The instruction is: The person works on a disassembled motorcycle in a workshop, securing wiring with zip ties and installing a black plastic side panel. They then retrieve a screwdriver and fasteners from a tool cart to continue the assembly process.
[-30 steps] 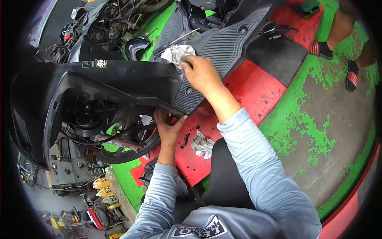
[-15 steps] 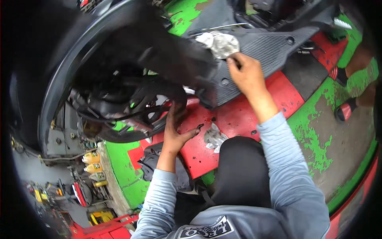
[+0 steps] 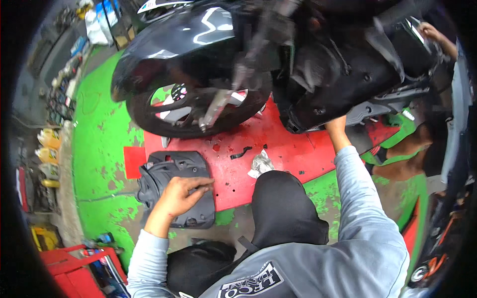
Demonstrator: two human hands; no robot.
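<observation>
My left hand (image 3: pixel 184 195) hovers at or just over a dark grey plastic panel (image 3: pixel 198 213) lying at the left of the red platform. Its fingers stretch to the right, with nothing visible in them. My right hand (image 3: pixel 337 123) reaches up to the lower edge of the motorbike's black plastic cover (image 3: pixel 330 94); the cover hides its fingers, so its grip does not show. A crumpled whitish rag (image 3: pixel 260 163) lies on the platform in front of my knee. Left of it is a small black bent piece (image 3: pixel 241 153).
The front wheel (image 3: pixel 174 131) and glossy black fender (image 3: pixel 174 44) stand ahead over the red platform (image 3: pixel 228 184). Another person's hand (image 3: pixel 431 32) shows at the far right. Yellowish bottles (image 3: pixel 48 146) and a red tool cabinet (image 3: pixel 64 273) line the left side.
The view has shifted leftward. My left hand has gone from beside the wheel to the grey panel. My right hand has left the cloth on the footboard and sits under the black cover.
</observation>
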